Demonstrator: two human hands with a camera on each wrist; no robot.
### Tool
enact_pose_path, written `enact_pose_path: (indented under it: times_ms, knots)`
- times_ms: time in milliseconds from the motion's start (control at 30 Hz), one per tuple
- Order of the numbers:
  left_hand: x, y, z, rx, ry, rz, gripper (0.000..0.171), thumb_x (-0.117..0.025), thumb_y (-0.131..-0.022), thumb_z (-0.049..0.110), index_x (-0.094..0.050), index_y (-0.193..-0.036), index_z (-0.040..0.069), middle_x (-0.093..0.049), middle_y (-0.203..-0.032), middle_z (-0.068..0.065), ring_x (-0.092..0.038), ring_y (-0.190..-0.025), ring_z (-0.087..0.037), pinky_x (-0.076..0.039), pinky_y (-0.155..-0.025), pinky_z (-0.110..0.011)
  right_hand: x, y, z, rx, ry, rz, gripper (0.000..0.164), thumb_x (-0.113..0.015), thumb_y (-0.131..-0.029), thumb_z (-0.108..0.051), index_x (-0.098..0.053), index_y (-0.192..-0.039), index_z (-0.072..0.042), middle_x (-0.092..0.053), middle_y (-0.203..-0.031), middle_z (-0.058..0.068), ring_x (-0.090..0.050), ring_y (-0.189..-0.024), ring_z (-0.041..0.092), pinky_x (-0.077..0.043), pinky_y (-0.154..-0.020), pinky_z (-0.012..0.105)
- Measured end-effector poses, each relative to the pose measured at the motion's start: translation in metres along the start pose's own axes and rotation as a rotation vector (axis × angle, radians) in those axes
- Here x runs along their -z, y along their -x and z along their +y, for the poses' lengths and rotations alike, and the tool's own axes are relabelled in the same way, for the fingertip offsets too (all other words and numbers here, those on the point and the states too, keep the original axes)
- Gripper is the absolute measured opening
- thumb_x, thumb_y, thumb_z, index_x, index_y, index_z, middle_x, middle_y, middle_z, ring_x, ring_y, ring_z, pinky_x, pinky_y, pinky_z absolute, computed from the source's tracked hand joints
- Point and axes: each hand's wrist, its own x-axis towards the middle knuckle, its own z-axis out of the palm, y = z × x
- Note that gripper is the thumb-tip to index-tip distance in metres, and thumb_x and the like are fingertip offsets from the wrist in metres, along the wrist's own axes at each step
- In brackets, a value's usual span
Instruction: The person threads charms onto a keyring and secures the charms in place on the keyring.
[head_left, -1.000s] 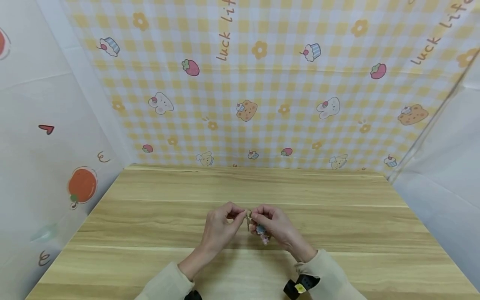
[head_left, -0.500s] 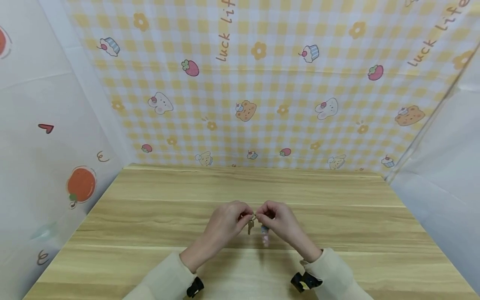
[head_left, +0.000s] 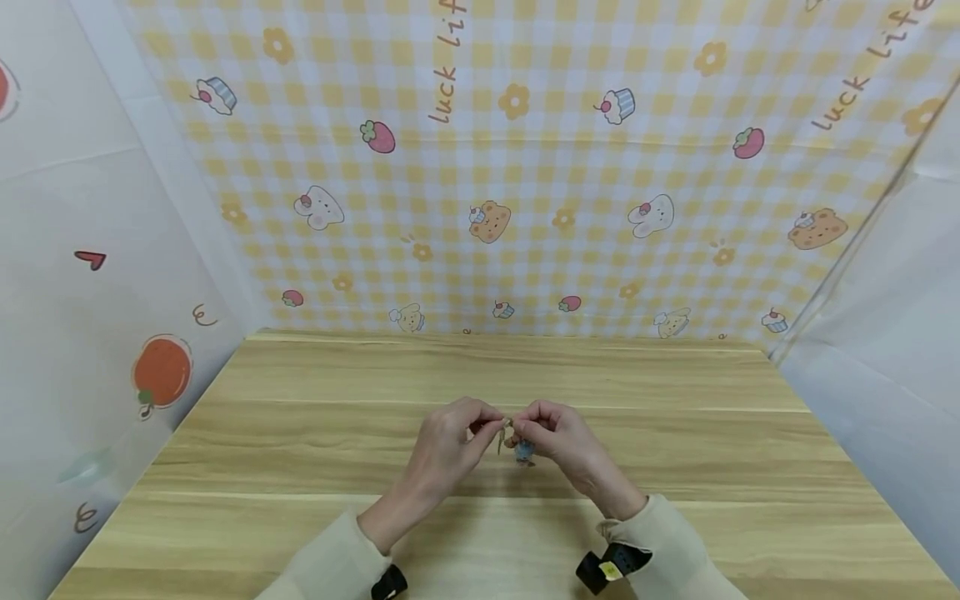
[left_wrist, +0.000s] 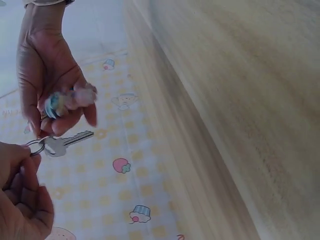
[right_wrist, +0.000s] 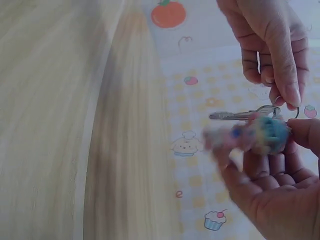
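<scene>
Close over the wooden table, my left hand (head_left: 450,437) pinches a thin metal key ring (left_wrist: 37,147) between thumb and index finger. A silver key (left_wrist: 67,143) hangs from that ring. Facing it, my right hand (head_left: 566,442) pinches the top end of a small figurine keychain charm (right_wrist: 250,135), right beside the ring. The charm is blue-green at the top and pink lower down, blurred in both wrist views. It dangles in front of the right palm, its link to the ring mostly hidden by the fingertips.
The wood-grain table (head_left: 360,375) spreads around both hands. At its back rises a yellow checked cloth (head_left: 420,167) with printed cartoons. White cloth walls (head_left: 67,333) close off the left and right sides. Black camera straps (head_left: 615,567) sit on the wrists.
Both hands stay together over the table, shifted slightly to the right since the first frame. The charm and key swing and turn; the charm's blue part now faces the head camera.
</scene>
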Motion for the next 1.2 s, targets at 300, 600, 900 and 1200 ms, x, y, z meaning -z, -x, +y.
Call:
enact_pose_path:
  times_ms: [300,600,900,1200]
  knots:
    - [0.005,-0.006,0.005,0.14,0.009,-0.184,0.003,-0.071,-0.084,0.013,-0.07,-0.082,0.011,-0.067,-0.075,0.004,-0.055,-0.062,-0.001,-0.045,-0.055,-0.015,-0.004,0.004,-0.006,0.034,0.194,0.049,0.013,-0.053,-0.095,-0.009,-0.055,-0.093,0.003,-0.054,-0.07,0.002,-0.053,-0.058,0.01,-0.034,-0.04,0.017]
    - [0.006,-0.009,0.004,0.197,0.09,-0.196,0.006,-0.069,-0.085,0.009,-0.07,-0.079,0.009,-0.067,-0.072,0.003,-0.051,-0.06,0.0,-0.045,-0.056,-0.017,-0.004,0.004,-0.006,0.067,0.224,0.04,0.017,-0.054,-0.095,-0.009,-0.055,-0.095,0.007,-0.054,-0.069,0.003,-0.049,-0.056,0.009,-0.033,-0.041,0.017]
    - [0.005,-0.004,-0.002,0.228,0.239,-0.205,0.005,-0.067,-0.087,0.012,-0.07,-0.084,0.009,-0.069,-0.077,0.001,-0.057,-0.066,-0.003,-0.048,-0.061,-0.02,0.001,0.005,-0.004,0.022,0.14,-0.003,0.019,-0.053,-0.095,-0.012,-0.053,-0.095,0.007,-0.054,-0.068,0.001,-0.044,-0.052,0.006,-0.035,-0.043,0.018]
    - [0.006,-0.011,0.002,0.273,0.15,-0.273,0.007,-0.068,-0.086,0.013,-0.07,-0.081,0.01,-0.069,-0.074,0.003,-0.054,-0.061,0.0,-0.045,-0.054,-0.018,-0.003,0.005,-0.006,0.077,0.256,0.033,0.015,-0.054,-0.094,-0.01,-0.058,-0.093,0.005,-0.052,-0.068,0.0,-0.042,-0.053,0.004,-0.034,-0.042,0.016]
